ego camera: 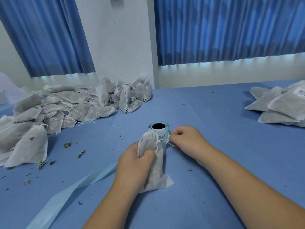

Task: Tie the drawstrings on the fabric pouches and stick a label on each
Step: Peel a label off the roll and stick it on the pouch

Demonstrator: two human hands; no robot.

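Pouch (154, 164) in work stands nearly upright mid-desk, its bottom corner resting on the blue desk (214, 129), just in front of the label roll (158, 128), which sits close for the sticking step to come. In the head view, the left grip (135, 164) is clenched round the pouch's neck, probably to bunch the filling down while the mouth closes. The right grip (186, 138) pinches the drawstring (158, 142) and holds it out sideways; whether that closes the mouth or tightens a knot, I cannot tell. A heap of pouches (57, 109) with loose strings lies far left. A separate stack (280, 104), one piece showing a label, lies far right, seemingly the finished ones. Backing strip (79, 184) trails near left.
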